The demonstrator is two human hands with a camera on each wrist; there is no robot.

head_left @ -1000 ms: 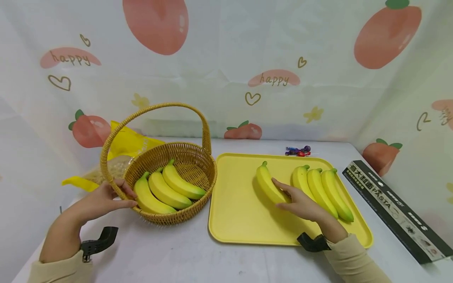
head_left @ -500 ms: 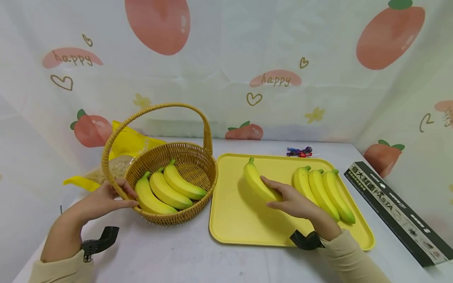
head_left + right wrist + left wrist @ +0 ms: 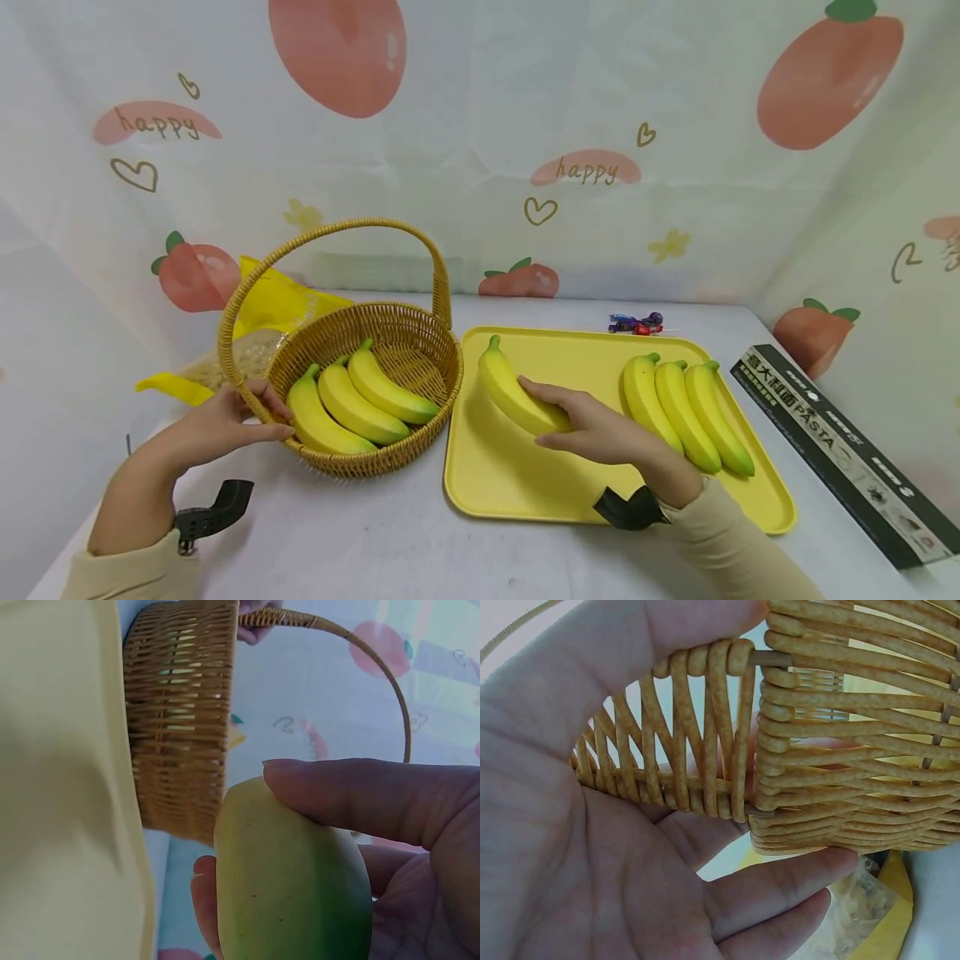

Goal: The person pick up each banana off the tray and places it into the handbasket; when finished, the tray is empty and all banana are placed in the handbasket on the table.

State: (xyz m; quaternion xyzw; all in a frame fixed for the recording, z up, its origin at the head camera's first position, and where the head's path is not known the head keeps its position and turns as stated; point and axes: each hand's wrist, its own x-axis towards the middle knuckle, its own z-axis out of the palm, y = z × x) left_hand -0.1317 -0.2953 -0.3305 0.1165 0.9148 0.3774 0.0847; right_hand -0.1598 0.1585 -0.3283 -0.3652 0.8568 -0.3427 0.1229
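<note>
My right hand (image 3: 592, 429) grips a yellow banana (image 3: 513, 396) by its lower end, lifted just above the left part of the yellow tray (image 3: 517, 483). In the right wrist view the banana (image 3: 289, 881) sits between my thumb and fingers. Three more bananas (image 3: 686, 412) lie side by side on the tray's right half. My left hand (image 3: 225, 421) holds the rim of the wicker basket (image 3: 420, 333) at the foot of its handle; the left wrist view shows my fingers (image 3: 780, 889) curled round the woven rim (image 3: 705, 735). Three bananas (image 3: 348, 404) lie inside the basket.
A yellow bag (image 3: 262, 321) of pale contents lies behind the basket. Small wrapped sweets (image 3: 633, 322) sit behind the tray. A long dark pasta box (image 3: 840, 446) lies along the table's right edge. A printed cloth backdrop closes the back and sides.
My right hand has carried the banana leftward across the tray, from beside the three bananas toward the basket. The left hand and basket have stayed put.
</note>
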